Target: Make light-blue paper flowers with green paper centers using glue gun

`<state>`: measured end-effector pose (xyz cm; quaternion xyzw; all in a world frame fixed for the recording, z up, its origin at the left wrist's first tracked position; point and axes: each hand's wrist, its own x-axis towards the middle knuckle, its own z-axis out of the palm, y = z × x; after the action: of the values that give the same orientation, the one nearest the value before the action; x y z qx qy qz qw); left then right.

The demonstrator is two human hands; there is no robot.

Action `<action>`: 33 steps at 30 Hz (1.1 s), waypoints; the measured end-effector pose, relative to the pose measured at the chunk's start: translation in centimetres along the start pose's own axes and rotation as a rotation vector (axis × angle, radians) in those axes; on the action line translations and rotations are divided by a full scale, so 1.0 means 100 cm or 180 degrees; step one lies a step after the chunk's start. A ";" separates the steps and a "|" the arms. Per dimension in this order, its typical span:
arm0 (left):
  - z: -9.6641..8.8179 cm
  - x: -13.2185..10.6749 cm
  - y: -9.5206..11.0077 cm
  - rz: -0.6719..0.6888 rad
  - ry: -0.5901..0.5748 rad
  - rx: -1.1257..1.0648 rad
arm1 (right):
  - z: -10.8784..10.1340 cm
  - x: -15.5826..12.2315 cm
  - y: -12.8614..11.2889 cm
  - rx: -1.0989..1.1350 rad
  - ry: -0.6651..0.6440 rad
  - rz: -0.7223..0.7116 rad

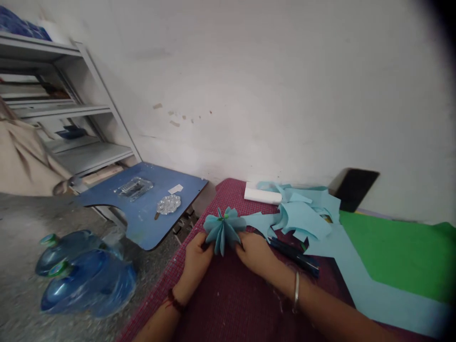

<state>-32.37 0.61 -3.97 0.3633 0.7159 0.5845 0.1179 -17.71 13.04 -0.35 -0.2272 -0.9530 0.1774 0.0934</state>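
A light blue paper flower (223,230) with folded, fanned-out petals is held just above the maroon table (228,299). A small green spot shows at its top centre. My left hand (196,256) pinches the petals on its left side, thumb and fingers closed. On the opposite side my right hand (254,251) grips the petals between thumb and fingers. The fingertips are partly hidden behind the paper. Just right of my right hand lies a long dark blue tool (294,256), perhaps a stapler.
Light blue paper scraps (302,218), a white box (262,194) and green sheets (399,251) lie at the right. A dark tablet-like slab (358,189) leans on the wall. Left are a blue table (142,213), large water bottles (85,280) and a shelf (67,111).
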 end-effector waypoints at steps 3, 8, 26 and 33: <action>-0.003 0.007 0.000 0.0035 0.0071 -0.0007 | 0.002 0.003 0.009 -0.0013 0.0000 0.0017; -0.002 0.019 -0.009 -0.0139 0.0491 0.0042 | 0.004 -0.001 0.006 0.0073 -0.0101 -0.0056; -0.028 0.019 -0.010 -0.0498 -0.0999 -0.0842 | 0.005 0.003 0.011 0.0092 -0.0028 -0.0060; -0.028 0.019 -0.012 -0.0493 -0.1236 -0.1109 | 0.008 0.004 0.014 0.0023 -0.0042 -0.0015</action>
<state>-35.81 -0.34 -3.75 0.3870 0.5941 0.6075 0.3581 -17.71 14.18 -1.54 -0.2234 -0.9535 0.1821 0.0883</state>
